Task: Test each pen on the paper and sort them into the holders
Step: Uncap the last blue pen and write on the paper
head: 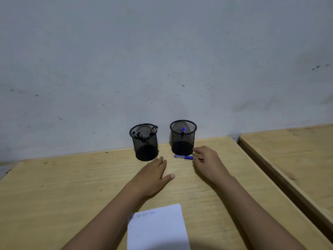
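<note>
Two black mesh holders stand against the wall. The left holder [145,141] has several dark pens in it, and the right holder [183,137] has one blue pen [183,131]. A blue capped pen [183,157] lies on the wooden table [54,186] just in front of the right holder. My right hand [209,162] pinches that pen's right end with its fingertips. My left hand [155,175] rests flat on the table, fingers apart, empty, in front of the left holder. A white sheet of paper [158,230] with small blue scribbles at its top lies near me, between my forearms.
A second wooden table [295,159] stands to the right, separated by a narrow dark gap. A grey wall rises right behind the holders.
</note>
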The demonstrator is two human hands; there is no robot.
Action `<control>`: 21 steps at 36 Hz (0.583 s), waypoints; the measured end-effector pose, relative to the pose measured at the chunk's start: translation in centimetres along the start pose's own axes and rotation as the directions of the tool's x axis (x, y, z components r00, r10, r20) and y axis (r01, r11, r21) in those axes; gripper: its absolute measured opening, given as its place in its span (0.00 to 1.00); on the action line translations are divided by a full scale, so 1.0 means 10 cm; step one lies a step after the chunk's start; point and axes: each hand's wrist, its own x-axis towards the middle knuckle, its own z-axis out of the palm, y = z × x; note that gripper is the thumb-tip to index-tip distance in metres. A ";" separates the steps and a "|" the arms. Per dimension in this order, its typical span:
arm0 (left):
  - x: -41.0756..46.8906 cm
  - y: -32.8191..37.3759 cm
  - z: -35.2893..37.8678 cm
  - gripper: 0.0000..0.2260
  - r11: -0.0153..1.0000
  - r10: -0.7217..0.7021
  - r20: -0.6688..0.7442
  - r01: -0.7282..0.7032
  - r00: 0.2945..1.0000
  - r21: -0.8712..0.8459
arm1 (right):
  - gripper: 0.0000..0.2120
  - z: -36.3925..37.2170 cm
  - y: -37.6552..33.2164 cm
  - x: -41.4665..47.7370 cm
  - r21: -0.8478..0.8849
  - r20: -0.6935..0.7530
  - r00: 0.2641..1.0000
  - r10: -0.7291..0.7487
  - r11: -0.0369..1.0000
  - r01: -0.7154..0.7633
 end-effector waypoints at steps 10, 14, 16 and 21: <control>-0.04 0.02 0.01 0.31 1.000 -0.024 -0.012 0.024 1.000 -0.002 | 0.11 0.15 -0.06 -0.09 -0.120 -0.058 0.998 -0.014 0.993 0.007; -0.07 0.06 -0.01 0.31 0.993 -0.039 -0.053 0.033 0.998 -0.114 | 0.10 0.11 -0.15 -0.22 -0.097 -0.009 1.000 0.021 0.995 -0.022; -0.12 0.10 -0.03 0.30 0.984 -0.014 -0.095 -0.004 0.995 -0.179 | 0.10 0.08 -0.21 -0.30 -0.080 0.027 0.999 0.023 0.997 -0.021; -0.30 0.21 -0.10 0.22 0.944 0.063 -0.202 -0.124 0.977 -0.307 | 0.10 -0.04 -0.42 -0.54 -0.018 -0.011 1.000 0.004 1.000 -0.004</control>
